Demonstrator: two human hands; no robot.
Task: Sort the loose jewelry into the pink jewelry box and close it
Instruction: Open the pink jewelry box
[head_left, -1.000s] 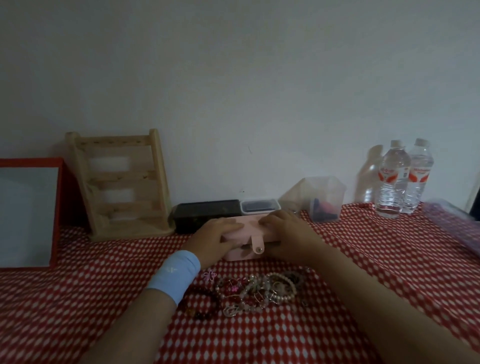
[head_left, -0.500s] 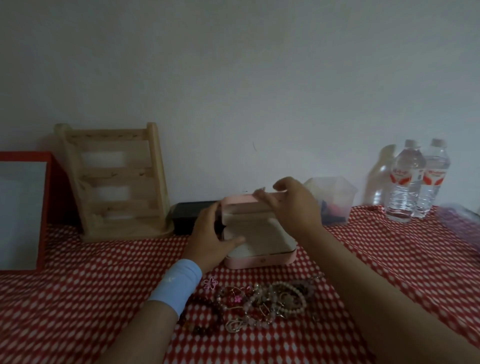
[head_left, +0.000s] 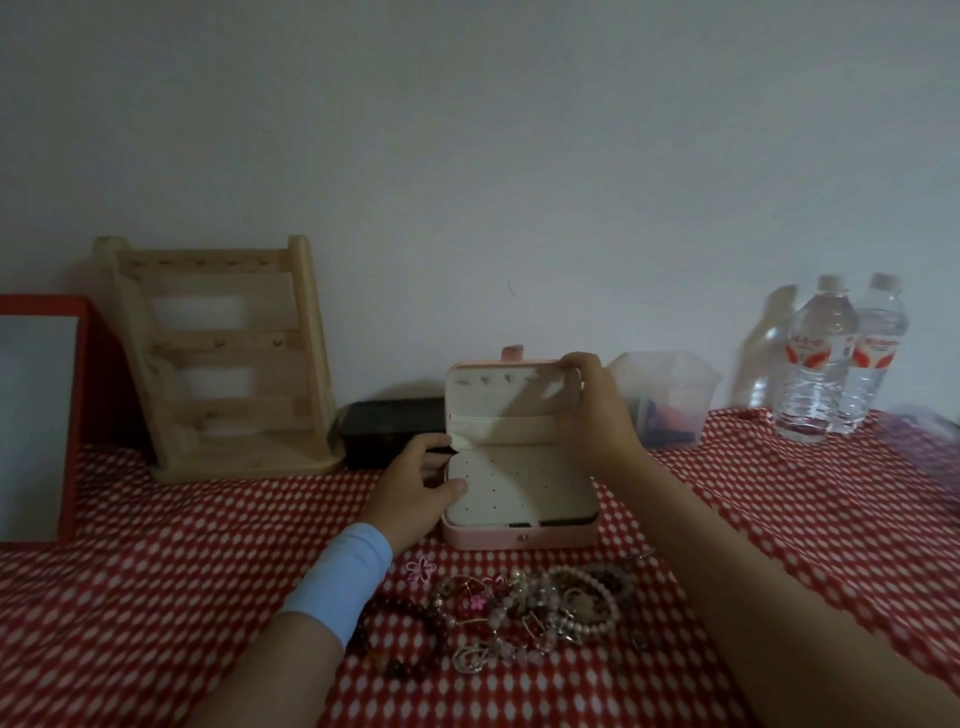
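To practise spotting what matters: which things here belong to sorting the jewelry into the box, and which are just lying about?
Job: box, jewelry, left hand and right hand holding the box.
Lying about: rack, black case, tub, bottles, red frame.

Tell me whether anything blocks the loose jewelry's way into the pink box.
Nothing lies between the loose jewelry and the pink jewelry box, and the right hand holds the lid up. Inside, a cream perforated panel covers most of the base; the left hand grips the box's left edge, thumb on that panel.
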